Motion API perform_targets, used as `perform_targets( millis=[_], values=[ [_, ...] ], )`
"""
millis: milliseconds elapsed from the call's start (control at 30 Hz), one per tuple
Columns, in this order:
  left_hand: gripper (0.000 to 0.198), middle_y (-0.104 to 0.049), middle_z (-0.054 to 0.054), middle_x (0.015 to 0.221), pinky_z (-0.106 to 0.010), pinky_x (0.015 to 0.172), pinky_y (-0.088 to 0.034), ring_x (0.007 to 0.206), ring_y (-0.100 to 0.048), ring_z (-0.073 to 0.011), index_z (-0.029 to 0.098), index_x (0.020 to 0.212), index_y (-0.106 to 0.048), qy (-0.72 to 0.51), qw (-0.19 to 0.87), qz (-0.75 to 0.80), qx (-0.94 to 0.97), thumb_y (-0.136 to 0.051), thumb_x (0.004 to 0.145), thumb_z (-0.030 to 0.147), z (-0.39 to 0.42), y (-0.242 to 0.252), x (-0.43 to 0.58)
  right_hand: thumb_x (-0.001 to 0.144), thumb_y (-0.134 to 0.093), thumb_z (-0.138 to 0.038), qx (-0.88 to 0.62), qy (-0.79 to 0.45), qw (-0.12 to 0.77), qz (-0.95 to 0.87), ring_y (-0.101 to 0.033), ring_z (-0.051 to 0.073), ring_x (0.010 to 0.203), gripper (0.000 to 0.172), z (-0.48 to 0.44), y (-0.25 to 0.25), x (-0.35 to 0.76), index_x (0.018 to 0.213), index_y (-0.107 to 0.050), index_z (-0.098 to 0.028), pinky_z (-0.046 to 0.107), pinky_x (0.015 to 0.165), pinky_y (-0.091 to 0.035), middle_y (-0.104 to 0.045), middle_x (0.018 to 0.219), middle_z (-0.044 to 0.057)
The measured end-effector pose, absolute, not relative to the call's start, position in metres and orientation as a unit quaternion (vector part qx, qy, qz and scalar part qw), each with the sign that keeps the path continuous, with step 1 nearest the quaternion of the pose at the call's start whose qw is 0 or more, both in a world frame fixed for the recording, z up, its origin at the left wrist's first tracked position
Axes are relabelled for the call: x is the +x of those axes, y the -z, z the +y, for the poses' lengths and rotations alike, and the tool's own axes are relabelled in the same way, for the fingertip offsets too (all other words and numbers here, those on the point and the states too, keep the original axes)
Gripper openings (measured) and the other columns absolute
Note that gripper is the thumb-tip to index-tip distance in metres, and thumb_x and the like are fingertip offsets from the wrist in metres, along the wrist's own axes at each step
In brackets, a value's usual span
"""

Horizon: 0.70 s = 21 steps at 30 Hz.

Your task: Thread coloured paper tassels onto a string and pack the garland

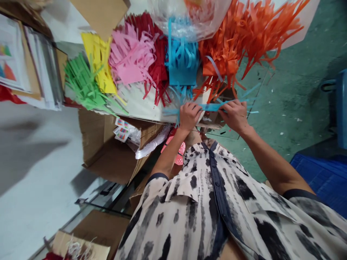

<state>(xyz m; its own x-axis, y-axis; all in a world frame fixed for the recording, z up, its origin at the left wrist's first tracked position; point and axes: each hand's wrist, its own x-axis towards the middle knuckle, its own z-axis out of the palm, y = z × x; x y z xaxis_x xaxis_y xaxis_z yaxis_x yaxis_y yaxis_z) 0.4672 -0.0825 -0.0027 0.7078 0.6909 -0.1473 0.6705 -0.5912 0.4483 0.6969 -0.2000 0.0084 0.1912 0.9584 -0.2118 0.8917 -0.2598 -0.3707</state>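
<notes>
Between my two hands a blue fringed strip (210, 107) is stretched sideways at the table's front edge. My left hand (190, 115) is closed on its left end, and my right hand (234, 113) is closed on its right end. Loose blue fringes stick out past both hands, somewhat blurred. Just beyond lies a stack of blue fringed paper (183, 68). To its right are orange fringed pieces (221, 66). On its left lie dark red (159, 65), pink (131, 59), yellow (100, 59) and green (84, 81) fringed bundles.
A clear plastic bag (189, 18) stands behind the blue stack. Paper stacks (40, 68) are at the far left. An open cardboard box (108, 155) sits below the table (146, 108), left of my body. A blue crate (320, 177) is on the right.
</notes>
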Motion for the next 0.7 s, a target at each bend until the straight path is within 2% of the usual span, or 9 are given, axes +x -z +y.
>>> perform_targets(
  millis=[133,300,467,700],
  values=[
    [0.037,-0.079,-0.008,0.123,-0.056,0.113,-0.049,0.127,-0.065,-0.0319,0.027,0.112,-0.081,-0.030,0.247,0.415,0.875,-0.053,0.112,0.051,-0.072,0.005,0.468,0.108,-0.054,-0.041,-0.779,-0.182,0.056,-0.598,-0.058,0.040,0.124,0.033,-0.190,-0.019,0.693,0.106,-0.081,-0.022,0.058,0.105,-0.035,-0.079,0.107,0.015],
    [0.031,-0.078,-0.009,0.119,-0.058,0.111,-0.049,0.122,-0.065,-0.0332,0.023,0.108,-0.077,-0.035,0.235,0.434,0.869,-0.059,0.110,0.048,-0.074,0.008,0.474,0.108,-0.056,-0.038,-0.781,-0.158,0.030,-0.603,-0.056,0.041,0.130,0.030,-0.183,-0.027,0.689,0.099,-0.077,-0.020,0.064,0.113,-0.030,-0.076,0.111,0.017],
    [0.041,-0.076,-0.012,0.121,-0.061,0.116,-0.046,0.126,-0.064,-0.0340,0.021,0.109,-0.073,-0.026,0.239,0.446,0.862,-0.050,0.113,0.055,-0.077,0.010,0.479,0.107,-0.057,-0.039,-0.791,-0.161,0.037,-0.590,-0.054,0.041,0.129,0.028,-0.179,-0.023,0.690,0.099,-0.077,-0.021,0.067,0.119,-0.025,-0.074,0.110,0.017],
    [0.059,-0.076,-0.016,0.123,-0.063,0.117,-0.045,0.132,-0.063,-0.0383,0.020,0.109,-0.071,-0.020,0.249,0.446,0.859,-0.037,0.112,0.068,-0.075,0.011,0.482,0.105,-0.061,-0.042,-0.793,-0.155,0.010,-0.589,-0.055,0.038,0.125,0.031,-0.174,-0.014,0.695,0.097,-0.078,-0.018,0.064,0.118,-0.027,-0.075,0.107,0.017]
  ],
)
